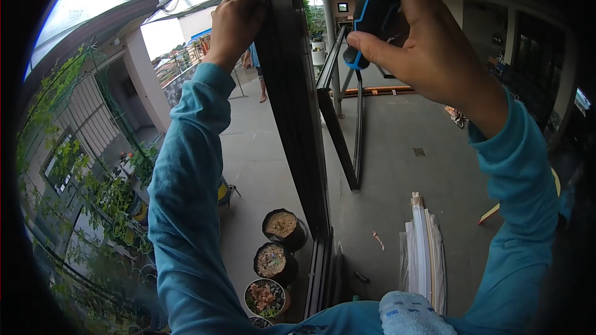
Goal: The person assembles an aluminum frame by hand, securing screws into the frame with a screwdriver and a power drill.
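Note:
My right hand (437,56) is raised at the upper right, closed around a screwdriver (370,12) with a black and blue handle. Its thumb presses along the handle, and a thin shaft points downward. At the upper left, my left hand (234,28) is closed on the edge of a tall black metal frame (282,80). Its fingertips are partly hidden against the frame. The upright slants down through the middle of the view to a black track (318,273) at the floor.
Several potted plants (271,259) stand left of the track. A loose black frame (338,136) leans behind the upright. Wrapped white strips (425,254) lie on the grey floor. Climbing plants (93,180) cover the left side. A person (256,65) stands farther back.

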Available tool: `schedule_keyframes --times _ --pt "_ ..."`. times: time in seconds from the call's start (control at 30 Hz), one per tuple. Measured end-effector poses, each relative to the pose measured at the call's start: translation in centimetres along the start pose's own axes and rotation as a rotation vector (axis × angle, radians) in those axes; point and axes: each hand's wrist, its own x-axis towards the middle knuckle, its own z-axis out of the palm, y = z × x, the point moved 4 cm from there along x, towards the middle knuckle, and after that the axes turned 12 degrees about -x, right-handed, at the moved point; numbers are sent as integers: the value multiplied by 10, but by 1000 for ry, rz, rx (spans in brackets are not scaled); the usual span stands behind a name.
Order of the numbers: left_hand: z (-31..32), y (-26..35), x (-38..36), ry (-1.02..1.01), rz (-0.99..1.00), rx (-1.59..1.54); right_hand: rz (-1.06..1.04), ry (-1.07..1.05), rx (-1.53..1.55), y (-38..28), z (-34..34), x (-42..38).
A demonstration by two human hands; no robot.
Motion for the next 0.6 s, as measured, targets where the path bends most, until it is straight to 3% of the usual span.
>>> schedule_keyframes --times 0.03,0.07,0.13,0.17,0.27,0.3,0.6 --pt "0 0 0 20 17 7 -43 37 -32 -10 -4 14" --pt "0 0 -1 22 14 5 -212 246 125 -31 -14 29" --pt "-1 2 -1 29 20 14 -379 452 280 -44 -19 50" --pt "-2 3 0 31 20 9 -597 516 101 -50 -18 58" --pt "-5 4 0 26 17 48 -800 510 -24 -64 -9 70" --pt "-5 2 0 2 -1 62 -749 439 -74 -64 -6 73" --pt "-5 2 2 9 41 2 -859 453 -50 -58 17 93"
